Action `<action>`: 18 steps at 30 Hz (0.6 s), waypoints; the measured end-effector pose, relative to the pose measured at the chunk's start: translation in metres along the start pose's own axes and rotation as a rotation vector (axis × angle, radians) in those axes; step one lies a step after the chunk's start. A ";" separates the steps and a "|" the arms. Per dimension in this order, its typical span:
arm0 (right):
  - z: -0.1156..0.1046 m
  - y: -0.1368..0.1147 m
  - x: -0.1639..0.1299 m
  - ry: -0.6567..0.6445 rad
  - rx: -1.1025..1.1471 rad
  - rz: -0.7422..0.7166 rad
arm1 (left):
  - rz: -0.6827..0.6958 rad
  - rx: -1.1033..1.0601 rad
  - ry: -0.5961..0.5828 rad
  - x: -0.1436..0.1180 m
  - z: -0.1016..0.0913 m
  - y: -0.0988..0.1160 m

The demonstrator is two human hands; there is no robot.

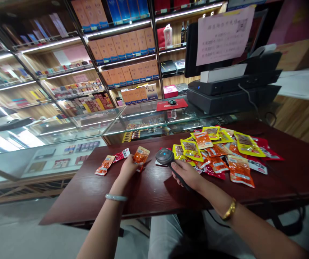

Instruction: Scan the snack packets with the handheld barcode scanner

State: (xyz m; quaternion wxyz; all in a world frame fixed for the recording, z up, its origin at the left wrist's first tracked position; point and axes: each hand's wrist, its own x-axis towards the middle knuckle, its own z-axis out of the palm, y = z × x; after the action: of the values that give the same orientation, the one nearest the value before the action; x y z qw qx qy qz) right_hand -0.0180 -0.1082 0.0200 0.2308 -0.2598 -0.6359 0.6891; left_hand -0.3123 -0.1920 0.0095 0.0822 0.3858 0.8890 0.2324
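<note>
My left hand [129, 166] is closed on an orange snack packet [141, 155], held just above the table. A dark handheld barcode scanner [165, 156] with a small blue light is gripped in my right hand [188, 174], its head pointing left toward the held packet. Left of my left hand lie another orange packet [105, 165] and a red and white packet [121, 155], touching each other. To the right of the scanner is a heap of yellow packets [192, 149], orange packets [240, 170] and red packets. A red and white packet is partly hidden behind the scanner head.
The dark wooden table [95, 194] abuts a glass display counter [143, 120]. On the counter stand a black cash register [232, 90], a monitor with a pink paper notice [224, 36], and a mouse on a red pad [161, 105]. Lit shelves of boxes [122, 43] line the back.
</note>
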 end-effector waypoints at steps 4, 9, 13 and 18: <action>0.001 -0.003 0.000 -0.004 -0.023 -0.040 | 0.092 -0.169 -0.030 -0.012 0.019 0.026; 0.002 -0.011 0.001 0.017 -0.019 -0.037 | 0.159 -0.244 -0.043 -0.022 0.024 0.053; 0.000 -0.017 0.000 0.014 0.030 -0.036 | 0.194 -0.246 -0.031 -0.024 0.023 0.061; 0.001 -0.021 0.005 0.024 0.011 -0.046 | 0.190 -0.517 -0.058 -0.023 0.043 0.070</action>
State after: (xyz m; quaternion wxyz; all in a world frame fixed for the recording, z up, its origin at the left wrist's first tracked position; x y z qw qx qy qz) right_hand -0.0227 -0.1045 0.0407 0.2558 -0.2521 -0.6349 0.6840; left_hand -0.2374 -0.1518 0.0047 0.1812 0.4402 0.7572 0.4473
